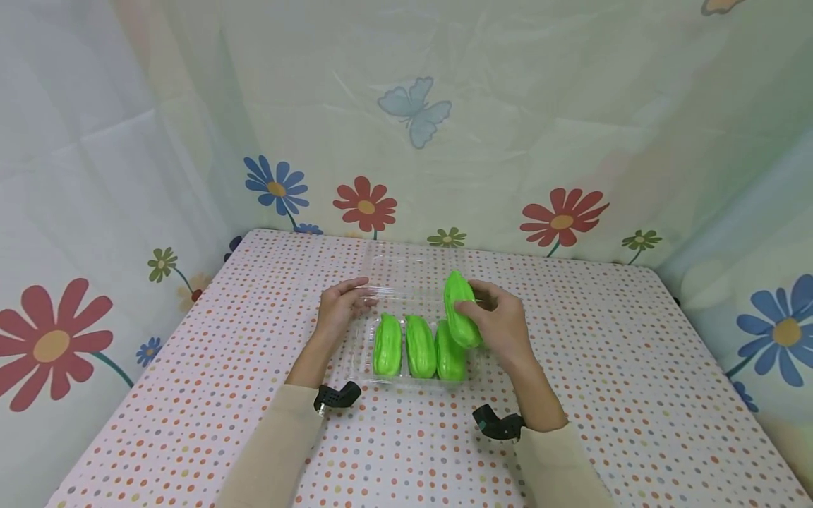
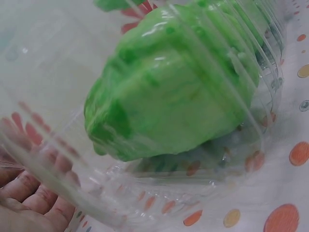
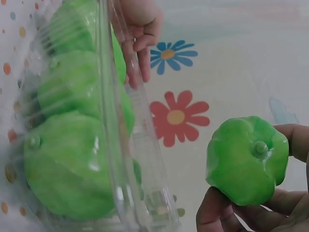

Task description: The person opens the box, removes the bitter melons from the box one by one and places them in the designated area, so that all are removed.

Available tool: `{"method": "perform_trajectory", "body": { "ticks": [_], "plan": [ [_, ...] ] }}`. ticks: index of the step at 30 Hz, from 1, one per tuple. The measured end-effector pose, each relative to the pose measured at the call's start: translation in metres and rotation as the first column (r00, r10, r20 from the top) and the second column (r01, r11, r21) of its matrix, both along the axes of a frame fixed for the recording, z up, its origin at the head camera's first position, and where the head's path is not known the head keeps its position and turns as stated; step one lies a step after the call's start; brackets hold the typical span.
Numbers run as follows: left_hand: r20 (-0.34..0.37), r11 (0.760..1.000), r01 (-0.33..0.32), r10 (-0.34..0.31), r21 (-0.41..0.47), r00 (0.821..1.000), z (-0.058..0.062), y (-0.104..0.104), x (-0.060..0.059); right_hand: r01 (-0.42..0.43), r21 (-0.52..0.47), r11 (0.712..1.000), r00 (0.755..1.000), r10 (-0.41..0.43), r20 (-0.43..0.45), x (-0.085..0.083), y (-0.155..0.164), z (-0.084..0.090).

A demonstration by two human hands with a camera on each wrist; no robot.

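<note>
A clear plastic clamshell tray [image 1: 367, 337] lies open on the dotted table, with three bright green ridged gourds [image 1: 419, 346] side by side in it. My right hand [image 1: 502, 321] grips a fourth green gourd [image 1: 460, 309] just above the tray's right end; in the right wrist view this gourd [image 3: 247, 159] sits between thumb and fingers beside the tray wall [image 3: 128, 145]. My left hand [image 1: 343, 305] holds the tray's far left edge near the open lid [image 1: 400, 271]. The left wrist view shows a gourd [image 2: 174, 87] through the clear plastic, with my fingers [image 2: 29, 195] behind it.
The table [image 1: 622, 395] wears a white cloth with coloured dots. Flower-printed curtain walls [image 1: 413, 127] close it in at the back and on both sides. Bare cloth lies left, right and in front of the tray.
</note>
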State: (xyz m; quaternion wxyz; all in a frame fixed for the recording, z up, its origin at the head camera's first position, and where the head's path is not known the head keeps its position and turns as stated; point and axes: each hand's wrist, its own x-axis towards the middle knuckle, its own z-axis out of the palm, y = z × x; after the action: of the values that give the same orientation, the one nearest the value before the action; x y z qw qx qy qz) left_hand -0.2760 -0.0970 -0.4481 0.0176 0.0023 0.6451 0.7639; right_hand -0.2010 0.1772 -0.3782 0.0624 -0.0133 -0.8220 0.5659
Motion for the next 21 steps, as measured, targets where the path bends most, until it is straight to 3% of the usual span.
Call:
{"method": "perform_trajectory", "body": {
  "ticks": [11,21],
  "plan": [
    [0.003,1.0,0.003,-0.003,0.003,1.0,-0.002,-0.001,0.001,0.125,-0.067,0.99,0.992,-0.126,-0.008,-0.008,0.02,-0.005],
    [-0.012,1.0,0.003,-0.003,0.003,1.0,-0.002,0.0,0.0,0.259,-0.084,0.962,0.966,-0.259,0.008,-0.014,0.04,-0.013]
  ]
}}
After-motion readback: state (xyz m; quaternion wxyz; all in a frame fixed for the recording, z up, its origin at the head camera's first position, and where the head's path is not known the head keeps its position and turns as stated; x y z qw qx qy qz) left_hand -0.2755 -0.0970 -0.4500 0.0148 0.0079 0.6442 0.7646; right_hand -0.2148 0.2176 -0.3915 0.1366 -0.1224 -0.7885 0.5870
